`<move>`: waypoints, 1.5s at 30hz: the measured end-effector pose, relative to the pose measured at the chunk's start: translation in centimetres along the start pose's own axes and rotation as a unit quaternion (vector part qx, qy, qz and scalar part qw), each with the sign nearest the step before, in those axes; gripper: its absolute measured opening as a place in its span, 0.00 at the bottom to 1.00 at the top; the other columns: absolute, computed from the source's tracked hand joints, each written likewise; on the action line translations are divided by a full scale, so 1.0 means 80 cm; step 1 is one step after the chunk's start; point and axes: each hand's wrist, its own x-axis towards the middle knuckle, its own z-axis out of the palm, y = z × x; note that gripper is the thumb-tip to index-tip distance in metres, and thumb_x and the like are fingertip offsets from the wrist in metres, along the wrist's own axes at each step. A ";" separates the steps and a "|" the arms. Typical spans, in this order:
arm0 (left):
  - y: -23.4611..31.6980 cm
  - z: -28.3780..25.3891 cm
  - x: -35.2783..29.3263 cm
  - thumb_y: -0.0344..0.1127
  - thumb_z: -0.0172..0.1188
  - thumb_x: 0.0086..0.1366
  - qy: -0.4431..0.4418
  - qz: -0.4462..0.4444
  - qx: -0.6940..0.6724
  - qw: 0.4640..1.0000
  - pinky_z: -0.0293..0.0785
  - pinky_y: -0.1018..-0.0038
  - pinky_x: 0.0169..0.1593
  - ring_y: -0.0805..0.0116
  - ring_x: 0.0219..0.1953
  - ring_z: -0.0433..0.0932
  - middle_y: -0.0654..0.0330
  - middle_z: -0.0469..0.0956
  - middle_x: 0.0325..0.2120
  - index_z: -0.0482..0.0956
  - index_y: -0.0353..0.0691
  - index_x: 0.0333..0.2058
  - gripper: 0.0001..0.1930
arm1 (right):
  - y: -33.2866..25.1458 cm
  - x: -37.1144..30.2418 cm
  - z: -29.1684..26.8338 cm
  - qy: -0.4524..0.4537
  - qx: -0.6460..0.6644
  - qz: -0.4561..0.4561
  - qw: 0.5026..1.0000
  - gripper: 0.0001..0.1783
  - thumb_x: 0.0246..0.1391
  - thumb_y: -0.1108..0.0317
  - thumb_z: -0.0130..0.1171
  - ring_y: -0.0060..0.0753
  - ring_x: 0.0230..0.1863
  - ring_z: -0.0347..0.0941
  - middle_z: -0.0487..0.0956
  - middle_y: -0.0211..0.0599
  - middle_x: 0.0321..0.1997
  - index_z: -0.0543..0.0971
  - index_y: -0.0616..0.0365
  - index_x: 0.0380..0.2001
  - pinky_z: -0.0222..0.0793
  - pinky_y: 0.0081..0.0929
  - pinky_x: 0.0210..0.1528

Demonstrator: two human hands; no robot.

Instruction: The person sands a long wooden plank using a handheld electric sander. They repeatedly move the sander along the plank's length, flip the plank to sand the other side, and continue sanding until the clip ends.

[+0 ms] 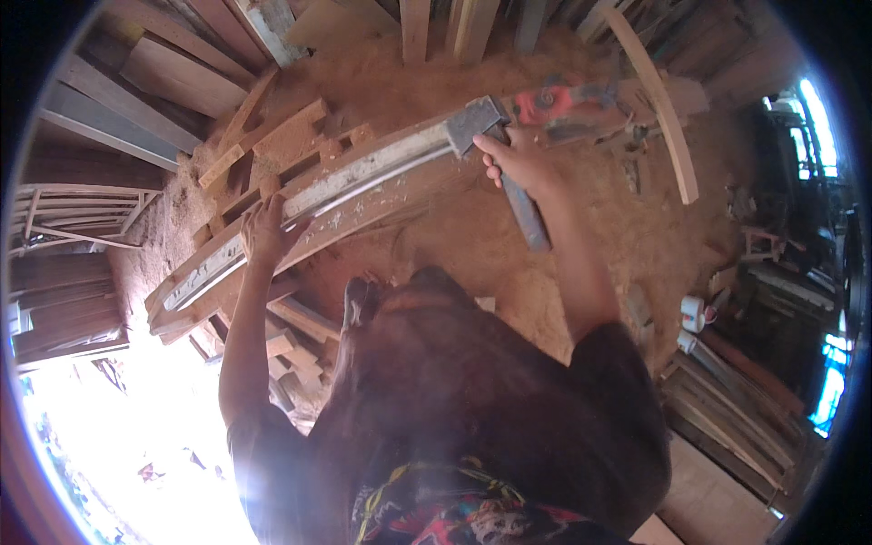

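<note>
A long, narrow pale beam (368, 174) with a shiny strip along its near side lies slantwise on a wooden plank (368, 204). Across its left part sits my left hand (263, 234), fingers over the far edge and thumb on the near side. My right hand (520, 165) grips a hammer-like tool high on its dark handle (527, 216), close to the blocky grey head (476, 125). That head is at the beam's right end; whether it touches cannot be told. Pale chips are scattered on the plank.
Wood blocks (289, 136) lie beyond the beam. Reddish sawdust covers the ground (454, 227). A curved wooden strip (658, 100) stands at the far right, past a red-and-black patterned item (559, 102). Stacked boards (727, 413) and a white container (693, 313) are on the right.
</note>
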 end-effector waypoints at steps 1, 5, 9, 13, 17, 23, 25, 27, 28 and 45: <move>0.000 0.001 -0.001 0.63 0.73 0.59 0.009 0.001 -0.010 1.000 0.72 0.54 0.59 0.50 0.52 0.82 0.56 0.84 0.43 0.77 0.44 0.50 0.32 | -0.002 0.007 0.004 0.051 0.032 -0.042 0.997 0.16 0.70 0.57 0.63 0.18 0.22 0.71 0.74 0.26 0.26 0.74 0.57 0.35 0.69 0.22 0.22; 0.000 0.003 0.015 0.63 0.73 0.59 0.012 -0.004 -0.002 1.000 0.72 0.54 0.59 0.50 0.51 0.82 0.56 0.84 0.41 0.77 0.45 0.50 0.32 | 0.027 0.020 0.008 0.118 -0.016 -0.048 0.992 0.15 0.71 0.58 0.63 0.19 0.22 0.71 0.73 0.26 0.26 0.74 0.56 0.35 0.69 0.23 0.23; -0.003 -0.001 -0.002 0.62 0.74 0.59 0.002 -0.009 0.002 1.000 0.72 0.53 0.58 0.50 0.51 0.82 0.54 0.84 0.41 0.76 0.45 0.50 0.32 | -0.019 -0.006 -0.001 0.021 0.018 -0.014 1.000 0.14 0.72 0.61 0.61 0.20 0.22 0.71 0.73 0.26 0.26 0.72 0.56 0.34 0.70 0.24 0.23; 0.001 0.008 0.015 0.62 0.74 0.58 0.013 -0.006 -0.003 1.000 0.71 0.54 0.58 0.51 0.51 0.82 0.54 0.84 0.42 0.76 0.46 0.49 0.32 | 0.011 0.010 0.006 0.184 0.052 -0.083 0.978 0.14 0.72 0.60 0.62 0.20 0.23 0.72 0.73 0.26 0.26 0.72 0.57 0.35 0.70 0.24 0.23; 0.002 -0.008 0.005 0.61 0.74 0.59 -0.022 -0.012 -0.003 1.000 0.71 0.54 0.57 0.51 0.51 0.82 0.54 0.84 0.43 0.76 0.47 0.50 0.31 | 0.009 0.006 -0.022 0.095 -0.015 -0.015 0.995 0.13 0.72 0.61 0.61 0.19 0.23 0.72 0.73 0.26 0.27 0.71 0.57 0.39 0.69 0.23 0.23; -0.002 0.006 0.012 0.60 0.74 0.60 0.017 0.010 0.026 0.999 0.72 0.55 0.57 0.51 0.51 0.82 0.56 0.84 0.45 0.77 0.47 0.51 0.30 | 0.026 0.010 -0.006 0.125 0.043 -0.057 0.990 0.14 0.71 0.61 0.62 0.23 0.22 0.74 0.76 0.31 0.26 0.75 0.60 0.39 0.71 0.27 0.23; 0.006 -0.006 0.002 0.61 0.73 0.60 -0.005 0.006 0.015 1.000 0.72 0.54 0.58 0.51 0.51 0.82 0.55 0.84 0.46 0.76 0.47 0.53 0.31 | 0.021 -0.001 0.001 0.063 -0.030 -0.015 0.997 0.14 0.71 0.61 0.62 0.23 0.22 0.74 0.76 0.31 0.26 0.75 0.61 0.38 0.72 0.28 0.23; 0.005 -0.008 0.007 0.61 0.73 0.60 -0.016 -0.019 0.000 1.000 0.72 0.54 0.58 0.51 0.51 0.83 0.55 0.84 0.46 0.76 0.48 0.54 0.32 | -0.008 -0.002 -0.003 0.007 0.014 -0.016 1.000 0.12 0.74 0.62 0.59 0.19 0.23 0.70 0.73 0.27 0.28 0.72 0.59 0.40 0.70 0.26 0.23; 0.003 -0.006 0.003 0.61 0.73 0.60 -0.013 -0.015 -0.001 1.000 0.72 0.54 0.58 0.51 0.51 0.83 0.55 0.84 0.45 0.76 0.48 0.53 0.32 | -0.007 -0.005 0.010 0.062 0.042 -0.034 0.997 0.12 0.73 0.62 0.59 0.19 0.23 0.70 0.73 0.27 0.28 0.72 0.59 0.40 0.70 0.26 0.23; -0.004 0.001 0.010 0.60 0.75 0.58 0.034 0.009 -0.011 0.999 0.74 0.53 0.56 0.52 0.49 0.83 0.55 0.84 0.38 0.76 0.46 0.47 0.30 | -0.015 -0.004 0.031 0.022 0.067 -0.053 0.996 0.14 0.71 0.60 0.62 0.18 0.22 0.71 0.74 0.25 0.26 0.74 0.57 0.35 0.70 0.23 0.22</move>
